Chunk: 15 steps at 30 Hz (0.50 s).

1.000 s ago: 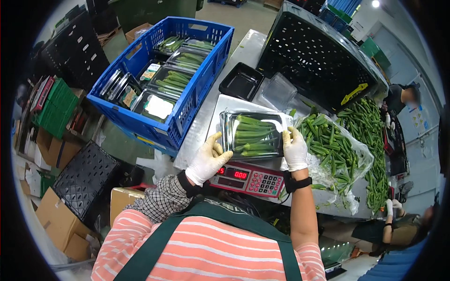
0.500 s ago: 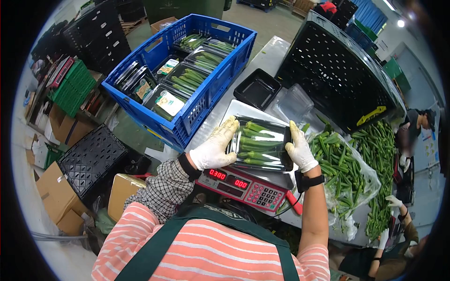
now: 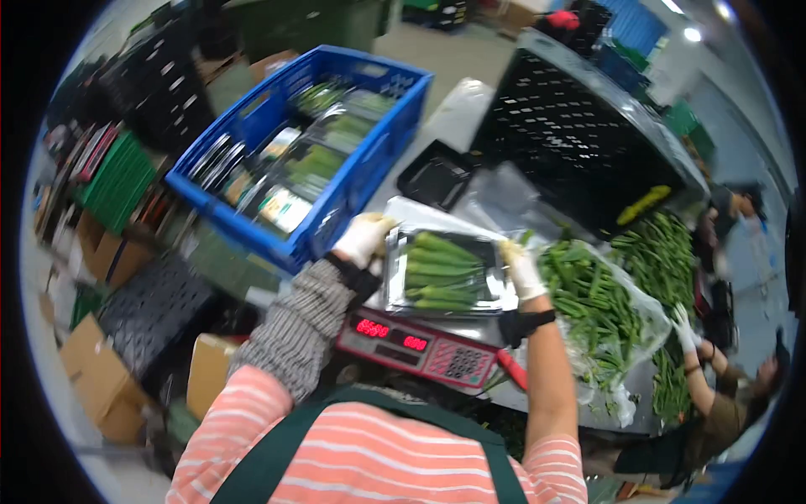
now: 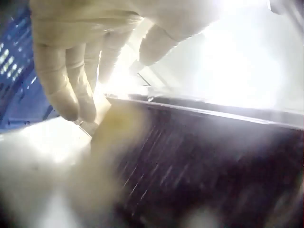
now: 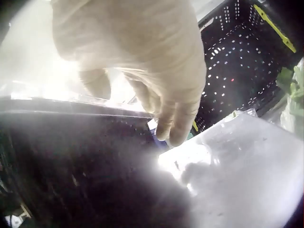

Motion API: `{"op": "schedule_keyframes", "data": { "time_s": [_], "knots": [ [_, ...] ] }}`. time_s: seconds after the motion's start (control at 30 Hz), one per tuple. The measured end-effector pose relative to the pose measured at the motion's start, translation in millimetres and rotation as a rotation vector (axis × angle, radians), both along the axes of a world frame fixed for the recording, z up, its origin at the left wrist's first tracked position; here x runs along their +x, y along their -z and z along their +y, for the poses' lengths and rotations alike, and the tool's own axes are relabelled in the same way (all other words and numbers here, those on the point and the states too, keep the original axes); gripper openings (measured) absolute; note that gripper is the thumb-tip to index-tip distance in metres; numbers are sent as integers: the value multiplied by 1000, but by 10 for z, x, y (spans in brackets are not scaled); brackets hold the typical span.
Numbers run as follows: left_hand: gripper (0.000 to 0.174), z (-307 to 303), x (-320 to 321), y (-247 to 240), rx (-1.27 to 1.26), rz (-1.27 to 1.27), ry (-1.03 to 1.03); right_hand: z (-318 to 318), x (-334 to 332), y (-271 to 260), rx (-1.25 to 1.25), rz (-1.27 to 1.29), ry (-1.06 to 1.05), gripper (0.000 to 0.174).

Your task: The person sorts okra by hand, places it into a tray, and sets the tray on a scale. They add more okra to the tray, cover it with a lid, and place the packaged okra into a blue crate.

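A black tray of okra under a clear lid (image 3: 442, 270) lies level over the white platform (image 3: 406, 208) of a red scale (image 3: 417, 347); contact with the platform cannot be told. In the head view the gloved left hand (image 3: 365, 238) grips the tray's upper left corner, and the gloved right hand (image 3: 522, 270) holds the right end. Close up, the left hand (image 4: 88, 52) bends its fingers round the end of the dark tray wall (image 4: 204, 156). The right wrist view has the right hand (image 5: 142, 57) with fingers curled at the other end.
A blue crate (image 3: 252, 239) with packed trays stands left. Behind the scale are an empty black tray (image 3: 435, 175) and clear lids (image 3: 502, 195). A large black crate (image 3: 579, 134) and piled okra (image 3: 588, 290) are at the right. Another person's hands (image 3: 685, 329) work there.
The head view has shifted and blurred. My left hand has moved from the tray's left side up to its upper left corner; my right hand keeps its hold.
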<state>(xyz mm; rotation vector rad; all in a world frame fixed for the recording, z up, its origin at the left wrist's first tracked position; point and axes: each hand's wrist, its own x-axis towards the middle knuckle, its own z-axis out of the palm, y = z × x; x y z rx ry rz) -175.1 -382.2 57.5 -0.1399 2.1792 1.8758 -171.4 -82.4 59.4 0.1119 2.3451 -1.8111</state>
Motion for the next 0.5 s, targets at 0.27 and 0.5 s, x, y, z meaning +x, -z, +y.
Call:
{"op": "schedule_keyframes", "data": {
  "time_s": [0.27, 0.5],
  "knots": [
    [23, -31, -163, 331, 327, -218, 38, 52, -67, 4, -299, -270, 58, 11],
    [25, -53, -259, 526, 426, -286, 101, -67, 132, -93, -498, -259, 109, 17]
  ]
}}
